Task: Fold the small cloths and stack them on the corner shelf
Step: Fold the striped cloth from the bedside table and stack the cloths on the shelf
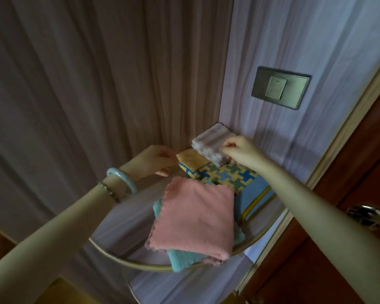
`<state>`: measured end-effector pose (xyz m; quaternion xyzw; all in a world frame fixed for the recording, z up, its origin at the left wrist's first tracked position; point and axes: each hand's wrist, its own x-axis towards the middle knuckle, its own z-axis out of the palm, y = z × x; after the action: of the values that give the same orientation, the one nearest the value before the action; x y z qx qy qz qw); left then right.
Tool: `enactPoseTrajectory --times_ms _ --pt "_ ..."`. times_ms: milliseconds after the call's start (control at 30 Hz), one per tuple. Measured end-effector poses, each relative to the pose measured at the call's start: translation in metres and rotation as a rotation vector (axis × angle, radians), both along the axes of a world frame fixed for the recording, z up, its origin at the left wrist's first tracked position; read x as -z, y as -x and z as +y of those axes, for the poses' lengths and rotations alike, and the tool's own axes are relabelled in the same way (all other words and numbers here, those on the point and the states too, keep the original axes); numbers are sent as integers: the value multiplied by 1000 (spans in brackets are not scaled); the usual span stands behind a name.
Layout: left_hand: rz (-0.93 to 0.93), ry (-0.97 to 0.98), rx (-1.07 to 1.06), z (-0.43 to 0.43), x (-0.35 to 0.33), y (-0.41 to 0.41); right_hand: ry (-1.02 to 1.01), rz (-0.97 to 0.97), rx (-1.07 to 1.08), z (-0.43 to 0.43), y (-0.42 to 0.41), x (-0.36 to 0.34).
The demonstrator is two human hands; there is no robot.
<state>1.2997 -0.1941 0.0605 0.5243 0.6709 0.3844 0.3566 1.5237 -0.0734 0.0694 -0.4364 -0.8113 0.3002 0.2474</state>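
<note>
A glass corner shelf (127, 261) with a gold rim holds several cloths. A folded pink cloth (195, 216) lies in front on a teal cloth (182, 260). Behind them sits a patterned yellow-and-blue cloth (226, 176) over a blue cloth (253, 196), with a yellow cloth (191, 160) on top. My right hand (239, 149) pinches a folded pale striped cloth (211, 142), held just above the back pile in the corner. My left hand (156, 160) touches the left edge of the yellow cloth, fingers curled at it.
Pale curtain-like wall covering fills the left and back. A metal wall switch (280, 87) sits on the right wall above the shelf. A brown wooden door with a round knob (365, 217) stands at far right. A lower shelf rim (134, 292) shows below.
</note>
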Motion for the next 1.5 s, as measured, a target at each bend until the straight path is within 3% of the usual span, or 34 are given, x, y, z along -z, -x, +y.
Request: enactPoseTrajectory --times_ms 100,267,400,600,767,967,1167,1367,1500 --pt "-81 109 11 -24 1 0 192 9 23 -23 0 2" --pt "-193 185 84 -55 6 -7 457 226 47 -66 -3 3" --pt "-177 182 67 -66 10 -13 500 328 54 -95 -9 7" --pt "-235 207 48 -82 14 -18 521 194 246 -119 -34 7" --pt "-262 229 -5 -83 15 -23 730 114 250 -133 -47 11" --pt "-231 303 0 -82 10 -28 753 82 262 -126 -49 13" --pt "-328 181 5 -85 -7 -40 773 151 191 -115 -41 0" --pt "-505 79 -112 -87 -33 -60 882 470 35 -111 -38 -28" --pt "-558 10 -147 -90 -35 -70 959 442 -68 -112 -43 -34"
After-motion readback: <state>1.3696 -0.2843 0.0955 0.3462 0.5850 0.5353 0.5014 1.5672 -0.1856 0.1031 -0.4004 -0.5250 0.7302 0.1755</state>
